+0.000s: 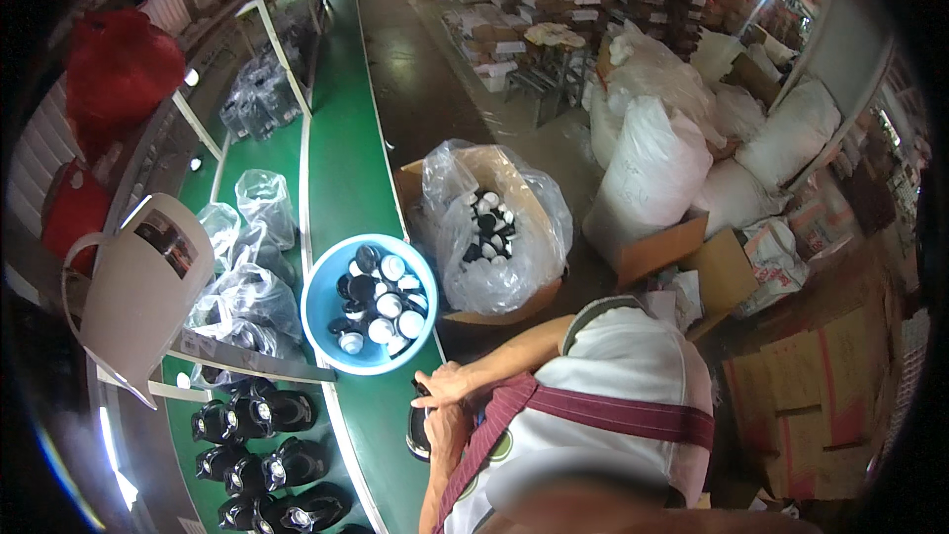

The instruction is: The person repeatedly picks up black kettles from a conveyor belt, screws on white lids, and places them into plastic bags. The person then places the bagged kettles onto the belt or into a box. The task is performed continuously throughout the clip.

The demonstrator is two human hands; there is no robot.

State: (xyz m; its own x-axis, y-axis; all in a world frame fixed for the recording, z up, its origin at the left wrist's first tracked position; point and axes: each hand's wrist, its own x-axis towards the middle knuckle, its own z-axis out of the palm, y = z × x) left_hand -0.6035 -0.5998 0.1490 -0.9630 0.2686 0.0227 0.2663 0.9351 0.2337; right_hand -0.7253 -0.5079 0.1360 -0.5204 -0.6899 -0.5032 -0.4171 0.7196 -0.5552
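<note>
At the near edge of the green conveyor belt, both my hands are close together over a glossy black plastic part (417, 426) with a pale rim. My left hand (447, 429) grips its side, and my fingers hide much of it. My right hand (445, 386) pinches a dark piece at its upper end between thumb and fingers; whether that piece is separate, I cannot tell. Just beyond my hands stands a light blue basin (315, 337) on the belt. Inside it lie several round black and white plastic knobs or caps (388, 305).
Beside the belt stands a plastic-lined carton (530, 308) of similar pieces. Black plastic housings (285, 409) stand in rows across the belt's white divider (348, 430), near bagged parts (259, 267). A white curved panel (133, 304) rises there. White sacks (652, 178) and flattened cardboard (808, 393) lie behind me.
</note>
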